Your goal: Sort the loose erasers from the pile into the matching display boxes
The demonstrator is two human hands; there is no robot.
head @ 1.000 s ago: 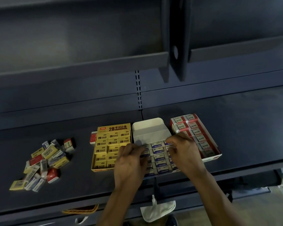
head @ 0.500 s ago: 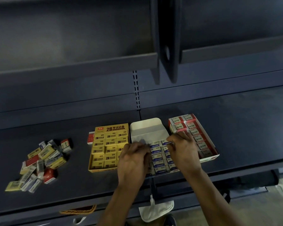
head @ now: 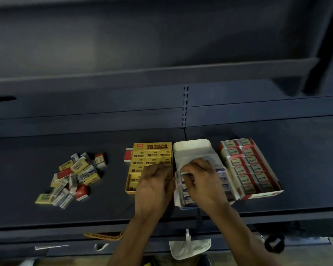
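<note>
Dark metal shelving, upper shelf (head: 161,73) bare, work done on the lower shelf (head: 27,208). Three display boxes sit side by side at centre: yellow box (head: 152,150), white middle box (head: 192,150) with its flap up, red box (head: 248,167); all look largely filled. Both hands are at the middle box. Left hand (head: 154,185) sits over the seam between the yellow and middle boxes with fingers curled; right hand (head: 202,179) is bent down onto the blue-and-white erasers (head: 222,174) inside. Blur hides whether either hand pinches an eraser or only presses the rows. Step, as I read it: seating or squaring an eraser in the middle box. Next move calls for a long reach left to the pile of loose erasers (head: 73,179), well apart from the boxes and mixed yellow, red and blue. Nothing lies between. One stray red eraser (head: 128,154) lies against the yellow box's left side. White cloth (head: 188,246) hangs below the shelf edge.
</note>
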